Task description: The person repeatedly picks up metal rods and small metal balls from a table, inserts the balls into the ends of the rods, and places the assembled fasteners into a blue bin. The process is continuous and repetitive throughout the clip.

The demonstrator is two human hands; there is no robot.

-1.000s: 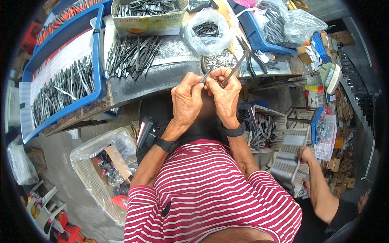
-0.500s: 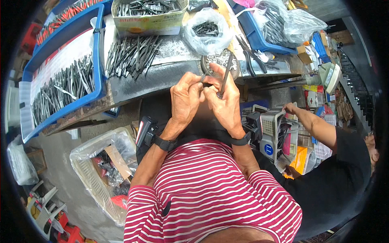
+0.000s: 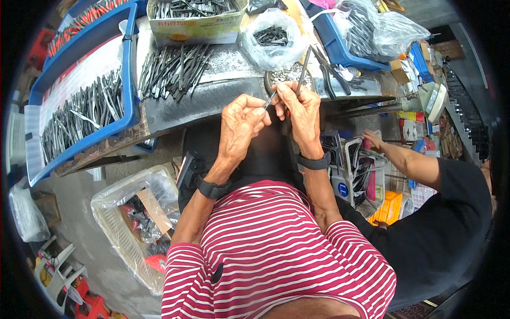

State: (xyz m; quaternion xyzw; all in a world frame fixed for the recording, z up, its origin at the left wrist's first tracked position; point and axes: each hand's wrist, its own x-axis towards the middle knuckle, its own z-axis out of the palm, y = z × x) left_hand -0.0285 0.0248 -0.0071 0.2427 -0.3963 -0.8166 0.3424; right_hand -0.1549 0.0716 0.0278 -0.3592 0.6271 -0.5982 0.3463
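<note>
Pinching a slim metal tool (image 3: 303, 74) between right hand (image 3: 303, 114) and left hand (image 3: 239, 125) above the surface (image 3: 212, 98) edge; likely stiff, light, slippery; best gripped mid-shaft.

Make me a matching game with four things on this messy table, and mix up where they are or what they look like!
Things:
1. metal tool
2. blue tray
3. clear bag
4. cardboard box

Descriptions:
A. at the far edge of the table, filled with dark metal pieces
B. held in the right hand
C. on the left, holding a heap of grey metal tools
D. see-through, with a little dark pile inside

Pairs: 1-B, 2-C, 3-D, 4-A
</note>
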